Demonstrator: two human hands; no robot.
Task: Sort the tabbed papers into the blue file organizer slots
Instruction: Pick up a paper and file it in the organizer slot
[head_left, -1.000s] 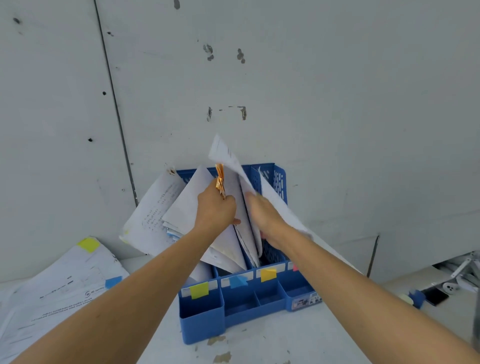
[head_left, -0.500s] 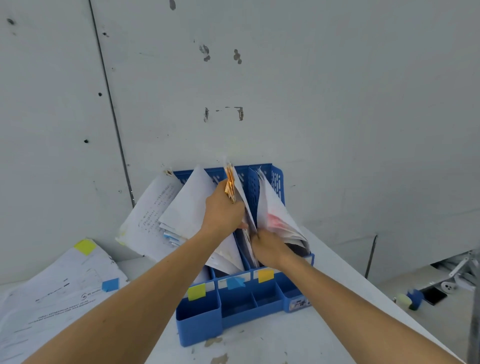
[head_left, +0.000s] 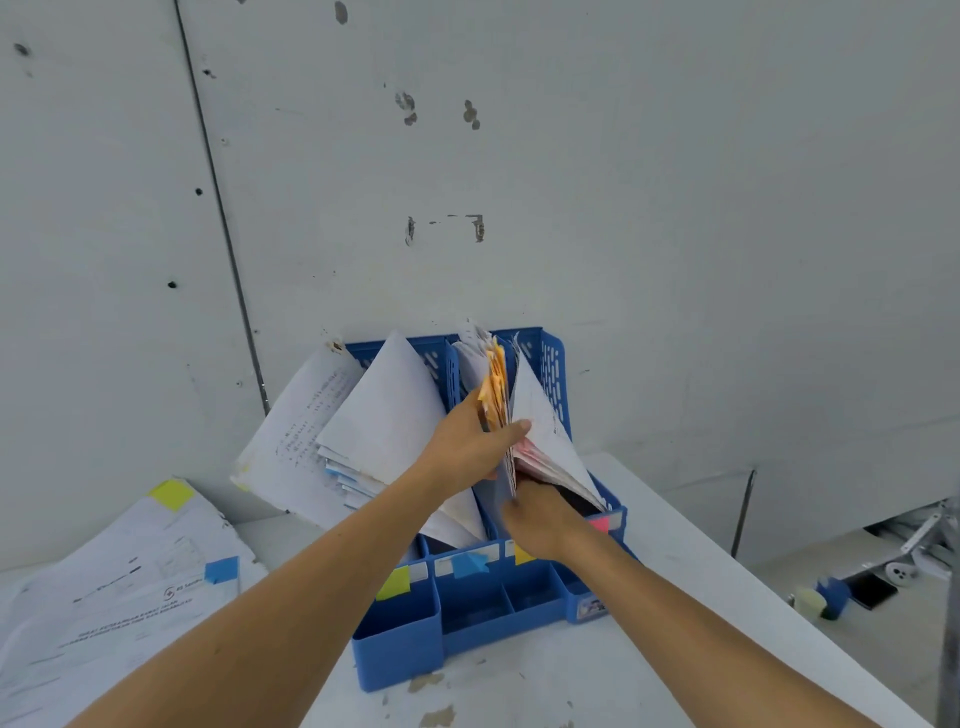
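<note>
A blue file organizer (head_left: 397, 654) stands against the wall, with yellow, blue, orange and pink labels on its front. My left hand (head_left: 462, 447) grips a sheaf of orange-tabbed papers (head_left: 496, 384) standing in the third slot, thumb across their edge. My right hand (head_left: 537, 519) reaches low into the organizer at the base of those papers, under the leaning pink-tabbed sheets (head_left: 545, 447); its fingers are hidden. White papers (head_left: 384, 421) lean out of the left slots.
A loose pile of tabbed papers (head_left: 119, 592) lies on the white table (head_left: 670, 566) at the left. The grey wall is right behind the organizer. Small items sit on the floor at lower right, past the table's edge.
The sheet my right hand was lowering has gone down into the slot. My right hand sank to the papers' base. My left hand moved slightly right, still gripping the orange-tabbed sheaf.
</note>
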